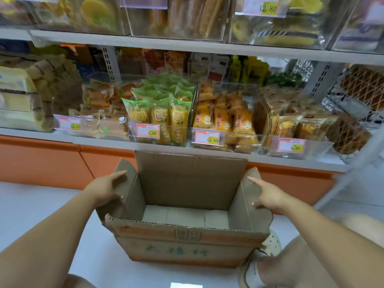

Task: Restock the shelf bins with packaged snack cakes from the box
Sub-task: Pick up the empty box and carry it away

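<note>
An open cardboard box (pixel 187 244) stands on the floor below the shelf, its flaps up and no cakes showing inside. My left hand (pixel 105 189) lies with straight fingers against the box's left flap. My right hand (pixel 268 194) lies the same way against the right flap. On the shelf above stand clear bins: one with green-topped snack cakes (pixel 160 113) behind a 6.80 tag, one with orange-wrapped cakes (pixel 224 119) behind a 15.60 tag, and one with brown-wrapped cakes (pixel 299 125) behind a 9.90 tag.
A half-filled bin (pixel 99 121) sits left of the green cakes. An upper shelf (pixel 187 44) carries more clear bins. An orange base panel (pixel 41 161) runs under the lower shelf. A wire rack (pixel 357 96) stands at right. My shoe (pixel 270 246) is beside the box.
</note>
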`<move>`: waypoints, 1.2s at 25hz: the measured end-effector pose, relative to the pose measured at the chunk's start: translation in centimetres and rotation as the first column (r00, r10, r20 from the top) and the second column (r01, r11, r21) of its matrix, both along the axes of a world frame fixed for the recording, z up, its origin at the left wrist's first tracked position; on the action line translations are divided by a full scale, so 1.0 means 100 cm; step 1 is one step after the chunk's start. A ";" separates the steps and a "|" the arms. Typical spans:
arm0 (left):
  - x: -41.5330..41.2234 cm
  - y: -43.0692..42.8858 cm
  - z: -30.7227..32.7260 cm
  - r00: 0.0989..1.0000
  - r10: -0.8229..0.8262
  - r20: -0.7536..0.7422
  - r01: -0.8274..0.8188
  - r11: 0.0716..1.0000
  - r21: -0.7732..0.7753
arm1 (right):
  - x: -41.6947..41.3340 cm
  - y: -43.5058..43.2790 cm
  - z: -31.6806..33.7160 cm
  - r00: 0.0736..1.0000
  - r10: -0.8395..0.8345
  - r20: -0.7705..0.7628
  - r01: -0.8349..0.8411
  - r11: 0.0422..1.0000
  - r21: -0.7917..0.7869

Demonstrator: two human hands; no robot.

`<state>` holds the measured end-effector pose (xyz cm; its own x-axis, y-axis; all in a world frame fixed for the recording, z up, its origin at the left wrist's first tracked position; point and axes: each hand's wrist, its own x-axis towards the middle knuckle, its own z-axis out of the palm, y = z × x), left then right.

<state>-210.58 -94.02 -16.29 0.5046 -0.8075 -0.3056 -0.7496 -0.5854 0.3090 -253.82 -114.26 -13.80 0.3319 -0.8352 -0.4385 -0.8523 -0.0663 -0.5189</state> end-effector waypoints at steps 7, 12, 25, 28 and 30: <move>0.038 0.067 0.008 0.992 0.120 -0.048 -0.124 0.989 -0.075 | 0.021 0.016 0.009 0.980 0.111 0.166 -0.111 0.994 -0.007; 0.063 0.141 0.018 0.963 0.268 -0.015 -0.267 0.954 -0.134 | 0.085 0.037 0.019 0.945 0.251 0.211 -0.246 0.968 -0.052; 0.077 0.404 0.060 0.651 0.757 -0.055 -0.732 0.608 -0.308 | 0.307 0.128 0.059 0.671 0.701 0.244 -0.671 0.713 -0.204; 0.061 0.444 0.062 0.563 0.824 -0.056 -0.793 0.521 -0.317 | 0.355 0.151 0.058 0.593 0.771 0.234 -0.734 0.636 -0.236; 0.052 0.459 0.062 0.500 0.864 -0.061 -0.828 0.457 -0.325 | 0.384 0.164 0.056 0.550 0.799 0.242 -0.765 0.599 -0.237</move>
